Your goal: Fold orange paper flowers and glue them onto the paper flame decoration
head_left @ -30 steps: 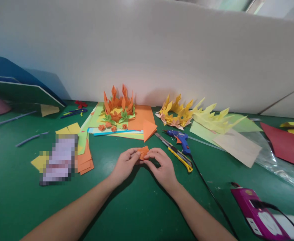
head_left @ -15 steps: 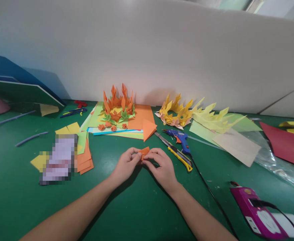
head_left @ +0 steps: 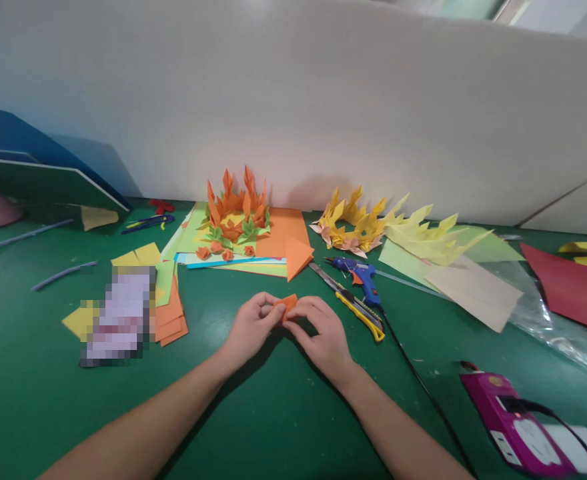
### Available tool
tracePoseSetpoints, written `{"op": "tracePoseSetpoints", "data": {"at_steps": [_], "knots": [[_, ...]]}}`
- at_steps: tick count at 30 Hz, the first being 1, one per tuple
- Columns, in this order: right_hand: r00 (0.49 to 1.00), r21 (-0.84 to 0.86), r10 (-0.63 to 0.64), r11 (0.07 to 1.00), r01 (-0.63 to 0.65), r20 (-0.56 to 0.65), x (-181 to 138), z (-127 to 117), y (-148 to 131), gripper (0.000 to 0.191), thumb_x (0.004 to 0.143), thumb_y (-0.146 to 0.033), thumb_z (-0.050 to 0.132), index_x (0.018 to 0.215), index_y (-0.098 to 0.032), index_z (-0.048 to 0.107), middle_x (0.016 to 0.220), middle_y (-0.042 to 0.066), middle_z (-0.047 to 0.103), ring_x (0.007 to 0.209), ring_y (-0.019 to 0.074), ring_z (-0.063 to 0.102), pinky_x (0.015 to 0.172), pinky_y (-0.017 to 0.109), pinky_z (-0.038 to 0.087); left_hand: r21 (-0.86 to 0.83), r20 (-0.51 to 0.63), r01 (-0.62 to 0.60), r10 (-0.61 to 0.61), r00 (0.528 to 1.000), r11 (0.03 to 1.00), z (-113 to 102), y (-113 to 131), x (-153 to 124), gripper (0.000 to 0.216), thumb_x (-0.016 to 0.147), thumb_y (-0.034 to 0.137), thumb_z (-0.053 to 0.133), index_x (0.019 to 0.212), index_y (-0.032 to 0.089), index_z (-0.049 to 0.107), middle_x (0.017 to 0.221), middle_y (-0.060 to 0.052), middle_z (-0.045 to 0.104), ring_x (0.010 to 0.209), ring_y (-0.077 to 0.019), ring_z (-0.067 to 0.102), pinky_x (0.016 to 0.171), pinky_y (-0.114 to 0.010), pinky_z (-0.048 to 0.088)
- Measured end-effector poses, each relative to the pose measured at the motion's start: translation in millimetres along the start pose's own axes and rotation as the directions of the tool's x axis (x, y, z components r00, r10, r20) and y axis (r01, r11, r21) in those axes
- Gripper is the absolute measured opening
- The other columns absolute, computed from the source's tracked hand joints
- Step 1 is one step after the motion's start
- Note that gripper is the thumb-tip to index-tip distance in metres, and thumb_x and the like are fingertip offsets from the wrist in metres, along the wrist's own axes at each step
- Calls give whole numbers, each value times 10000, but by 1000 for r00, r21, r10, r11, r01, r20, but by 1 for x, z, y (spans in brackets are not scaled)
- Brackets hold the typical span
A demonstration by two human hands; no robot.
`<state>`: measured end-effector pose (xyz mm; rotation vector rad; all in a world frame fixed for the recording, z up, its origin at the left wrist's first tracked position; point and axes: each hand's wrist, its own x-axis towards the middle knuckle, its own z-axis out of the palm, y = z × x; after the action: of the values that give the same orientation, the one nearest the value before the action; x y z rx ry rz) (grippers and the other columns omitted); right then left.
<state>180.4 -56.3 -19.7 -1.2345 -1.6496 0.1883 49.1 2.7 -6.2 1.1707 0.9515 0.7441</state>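
A small folded piece of orange paper (head_left: pixel 288 304) is pinched between my two hands above the green table. My left hand (head_left: pixel 253 327) grips its left side with thumb and fingers. From the right, my right hand (head_left: pixel 322 330) holds the other side, and its fingertips hide part of the folds. Just beyond lies a folded orange paper triangle (head_left: pixel 298 258). To the right of my hands are a yellow utility knife (head_left: pixel 361 317), its blade out, and a blue glue gun (head_left: pixel 361 277).
An orange paper crown (head_left: pixel 233 220) stands on coloured sheets, with several small orange paper flowers (head_left: pixel 228 255) before it. Right of it are a yellow crown (head_left: pixel 351 223) and pale yellow strip (head_left: pixel 426 233). A blurred phone-like object (head_left: pixel 123 313) lies left; a magenta power strip (head_left: pixel 516 423), right.
Almost nothing differs. Both hands stay in place on the orange paper, with only a slight shift of the fingers and of the paper between them.
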Motion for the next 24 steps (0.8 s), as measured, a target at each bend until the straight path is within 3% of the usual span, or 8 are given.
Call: {"op": "tracePoseSetpoints", "data": {"at_steps": [5,10,18,24], "knots": [[1000,0,-13,1000,13,7,0,-1,1,111,854,-128,552,789,-203,601,778,40,607,754,171,590,697,305,503,-22,-16,7,-7,1000,1000,1,-1,0,350,595,456,714,677,177,521,504,68,587,491,-85,533,531,-208,403],[1000,-22,-17,1000,17,14,-2,1,4,105,843,-120,567,803,-200,622,804,50,621,772,174,597,716,311,509,51,-45,-50,52,998,997,-1,-4,2,335,629,446,694,637,175,498,471,84,521,450,-63,458,473,-188,349],[999,-61,-36,997,37,21,-2,0,3,111,854,-173,563,805,-210,655,778,48,631,748,178,606,691,315,512,0,34,-12,12,999,1000,-2,-6,3,396,658,429,686,917,193,501,493,84,587,472,-98,558,529,-220,437],[998,-85,-48,995,50,34,-3,1,3,144,872,-185,529,810,-205,658,773,53,633,745,176,604,692,313,508,-6,10,10,-10,1000,1000,0,-3,1,345,653,364,696,902,174,550,503,74,612,494,-106,596,569,-234,485]]}}
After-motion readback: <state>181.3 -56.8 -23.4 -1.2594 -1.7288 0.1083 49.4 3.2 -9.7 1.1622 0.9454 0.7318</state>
